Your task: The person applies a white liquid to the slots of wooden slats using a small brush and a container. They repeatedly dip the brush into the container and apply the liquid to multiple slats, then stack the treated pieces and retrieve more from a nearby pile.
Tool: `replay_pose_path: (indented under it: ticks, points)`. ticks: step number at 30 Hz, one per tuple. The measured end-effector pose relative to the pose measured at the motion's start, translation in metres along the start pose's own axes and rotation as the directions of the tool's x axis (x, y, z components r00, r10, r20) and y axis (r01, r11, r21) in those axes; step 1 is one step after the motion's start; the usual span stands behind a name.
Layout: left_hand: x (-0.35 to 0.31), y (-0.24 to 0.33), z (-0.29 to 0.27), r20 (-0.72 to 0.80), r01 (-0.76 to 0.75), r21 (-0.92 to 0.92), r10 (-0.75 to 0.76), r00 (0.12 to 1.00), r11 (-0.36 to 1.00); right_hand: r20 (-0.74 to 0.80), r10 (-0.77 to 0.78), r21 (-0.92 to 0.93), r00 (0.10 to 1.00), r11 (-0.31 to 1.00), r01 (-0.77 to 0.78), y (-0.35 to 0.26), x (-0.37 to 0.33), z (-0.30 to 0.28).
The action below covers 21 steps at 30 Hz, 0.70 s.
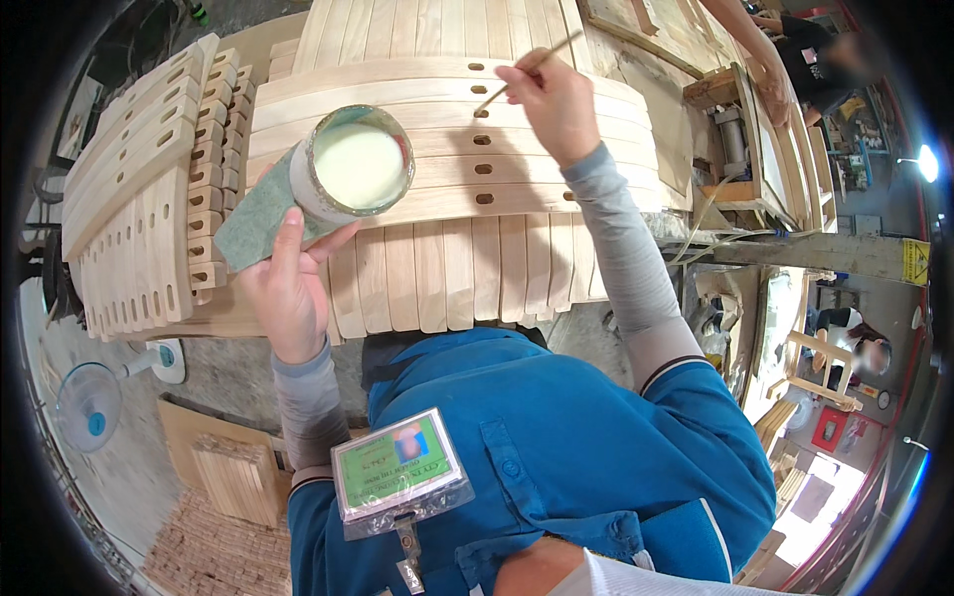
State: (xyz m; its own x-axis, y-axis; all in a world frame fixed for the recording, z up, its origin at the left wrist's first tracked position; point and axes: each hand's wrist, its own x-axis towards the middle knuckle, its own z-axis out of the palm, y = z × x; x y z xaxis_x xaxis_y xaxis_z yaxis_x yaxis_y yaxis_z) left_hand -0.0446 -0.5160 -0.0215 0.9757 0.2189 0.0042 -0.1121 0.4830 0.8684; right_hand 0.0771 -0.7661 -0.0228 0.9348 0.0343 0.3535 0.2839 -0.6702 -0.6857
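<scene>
My left hand (288, 303) grips a round cup (360, 167) of creamy white liquid, tilted so its opening faces me. A flat grey-green piece (260, 221) sticks out from the cup's side above my palm; whether it is joined to the cup I cannot tell. Between the thumb and fingers of my right hand (556, 111) is a thin wooden stick (494, 97). Its lower tip is at one of the oval slots in a row of pale wooden slats (596, 149), lying side by side before me.
More slotted slats (129, 189) are stacked at the left. Beneath the row lie other slats (447, 273), pointing toward me. A fan (91, 407) stands at lower left. A wooden frame (760, 149) is at the right, with a person's arm (760, 50) beyond it.
</scene>
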Motion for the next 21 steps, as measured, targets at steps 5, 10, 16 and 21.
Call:
replay_pose_path:
  ticks: [5, 10, 16, 21]
  points:
    - [-0.003, 0.005, 0.001, 0.001, 0.010, 0.021, -0.010, 1.000, 1.000, 0.075, 0.008, 0.477, 0.997, 0.878, -0.043, -0.039, -0.021, -0.060]
    - [-0.004, 0.015, 0.024, 0.088, -0.009, 0.039, 0.006, 0.996, 0.999, 0.184, -0.149, 0.760, 0.972, 0.648, -0.045, -0.081, -0.055, -0.074]
    - [-0.006, 0.020, 0.037, 0.131, -0.040, 0.036, 0.035, 0.991, 0.999, 0.138, -0.086, 0.795, 0.987, 0.604, -0.058, -0.073, -0.070, -0.064]
    - [-0.002, 0.005, 0.038, 0.081, 0.001, -0.008, -0.001, 0.997, 1.000, 0.233, 0.107, 0.934, 0.967, 0.254, -0.253, -0.050, -0.082, -0.058]
